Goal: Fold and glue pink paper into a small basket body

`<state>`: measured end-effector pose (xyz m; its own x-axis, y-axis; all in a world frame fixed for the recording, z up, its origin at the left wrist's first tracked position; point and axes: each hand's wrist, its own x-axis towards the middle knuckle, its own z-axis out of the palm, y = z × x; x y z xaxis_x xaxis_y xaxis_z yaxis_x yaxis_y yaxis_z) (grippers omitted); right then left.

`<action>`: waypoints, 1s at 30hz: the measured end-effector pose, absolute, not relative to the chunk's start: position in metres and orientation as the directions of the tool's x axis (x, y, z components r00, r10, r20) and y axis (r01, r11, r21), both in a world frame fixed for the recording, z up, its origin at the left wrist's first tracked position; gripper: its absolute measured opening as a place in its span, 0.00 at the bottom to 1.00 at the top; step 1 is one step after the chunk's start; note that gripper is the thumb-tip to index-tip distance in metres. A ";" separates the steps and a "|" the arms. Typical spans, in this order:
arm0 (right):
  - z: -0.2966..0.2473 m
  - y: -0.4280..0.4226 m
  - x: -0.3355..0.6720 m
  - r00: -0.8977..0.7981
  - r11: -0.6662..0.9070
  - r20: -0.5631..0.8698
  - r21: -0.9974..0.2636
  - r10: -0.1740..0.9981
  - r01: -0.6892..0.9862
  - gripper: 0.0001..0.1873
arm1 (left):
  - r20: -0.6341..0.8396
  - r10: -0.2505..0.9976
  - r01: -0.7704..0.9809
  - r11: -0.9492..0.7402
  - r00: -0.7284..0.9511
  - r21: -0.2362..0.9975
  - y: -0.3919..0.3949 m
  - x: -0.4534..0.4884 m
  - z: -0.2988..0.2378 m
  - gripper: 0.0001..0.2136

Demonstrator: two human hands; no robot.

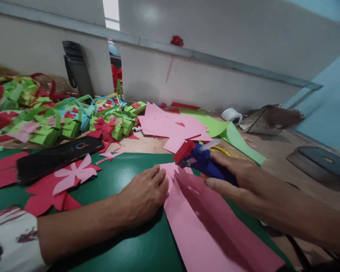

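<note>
While the left hand (pixel 143 194) lies flat and unclenched, its fingertips press the far end of the long pink paper strip (pixel 212 230), which stretches over the green mat (pixel 124 170) from the middle out toward 5 o'clock. Just at 3 o'clock of that hand, the right hand (pixel 238 177) grasps a blue glue gun (pixel 204 162), its red front at the strip's far end and a clear glue stick poking from the back. At 9 o'clock on the mat lie red paper scraps (pixel 42 194), a pink flower cut-out (pixel 75 173) and a black phone (pixel 56 156). Farther off on the desk (pixel 272 151), pink sheets (pixel 170 126) sit at 12 o'clock, green sheets (pixel 229 134) at 1 o'clock, paper baskets (pixel 51 126) at 10 o'clock, and a white tape roll (pixel 231 115) near the wall.
</note>
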<state>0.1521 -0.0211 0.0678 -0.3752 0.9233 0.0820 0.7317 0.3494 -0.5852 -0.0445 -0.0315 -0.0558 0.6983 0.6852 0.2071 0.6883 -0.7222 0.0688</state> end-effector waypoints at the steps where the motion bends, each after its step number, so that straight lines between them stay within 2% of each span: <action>1: 0.067 -0.019 0.152 -0.411 0.383 0.067 -0.521 0.909 0.763 0.10 | 0.211 0.687 0.689 -0.721 0.695 0.077 -0.032 -0.044 -0.055 0.11; 5: 0.060 -0.011 0.152 -0.523 0.514 0.068 -0.330 0.850 0.792 0.14 | 0.203 0.691 0.689 -0.719 0.694 0.094 -0.032 -0.044 -0.054 0.10; 10: 0.056 -0.002 0.151 -0.584 0.573 -0.028 -0.162 0.811 0.804 0.09 | 0.196 0.703 0.695 -0.709 0.684 0.118 -0.032 -0.044 -0.051 0.12; 16: 0.056 0.001 0.150 -0.593 0.585 -0.017 -0.142 0.805 0.798 0.12 | 0.126 0.715 0.711 -0.698 0.687 0.083 -0.033 -0.043 -0.049 0.14; 20: 0.057 0.000 0.147 -0.581 0.573 -0.021 -0.148 0.813 0.806 0.14 | 0.144 0.711 0.708 -0.702 0.689 0.080 -0.033 -0.043 -0.051 0.14; 24: 0.060 0.001 0.145 -0.554 0.539 -0.083 -0.151 0.829 0.829 0.10 | 0.149 0.705 0.708 -0.705 0.694 0.043 -0.033 -0.044 -0.053 0.15; 30: 0.063 0.000 0.145 -0.566 0.552 -0.078 -0.148 0.821 0.821 0.07 | 0.139 0.703 0.707 -0.707 0.698 0.029 -0.034 -0.044 -0.055 0.16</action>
